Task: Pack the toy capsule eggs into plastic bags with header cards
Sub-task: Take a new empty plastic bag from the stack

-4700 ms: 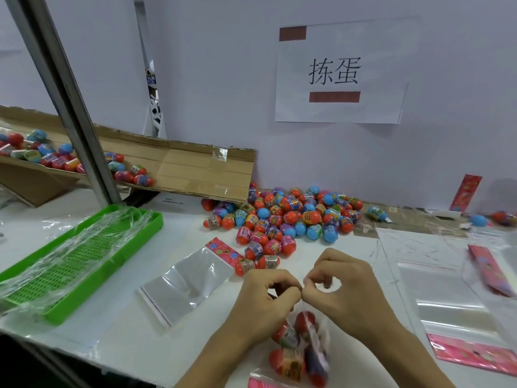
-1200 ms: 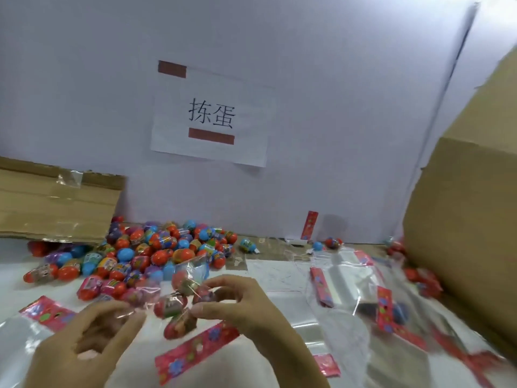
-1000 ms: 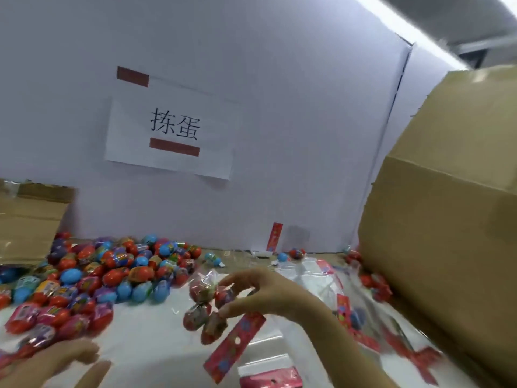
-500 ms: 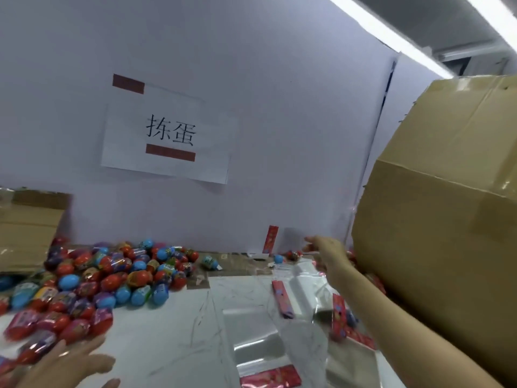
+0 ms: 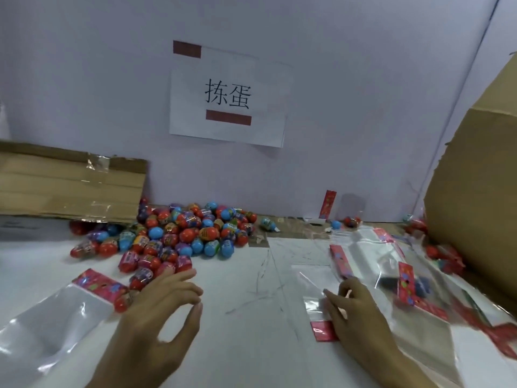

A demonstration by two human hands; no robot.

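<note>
Clear, slippery empty bag (image 5: 317,301) under the right hand's (image 5: 354,306) seemingly flat fingertips lifts best by its stiffer red header card (image 5: 324,330).

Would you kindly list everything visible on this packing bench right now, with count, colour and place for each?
Capsule eggs: a loose pile, too many to count, mostly red and blue, back left of the table.
Empty bag: one, clear with a red header card, front left.
Bag under the right hand: one, clear with a red header card, front centre-right.
Other bags: several, clear with red cards, overlapping on the right.
Flat cardboard: one, brown, back left, leaning over the eggs.
Cardboard box: one, brown, far right.
Paper sign: one, white, on the wall.
Table: white.
Left hand: fingers relaxed, holding nothing, near the eggs.
Right hand: fingertips on the bag.
</note>
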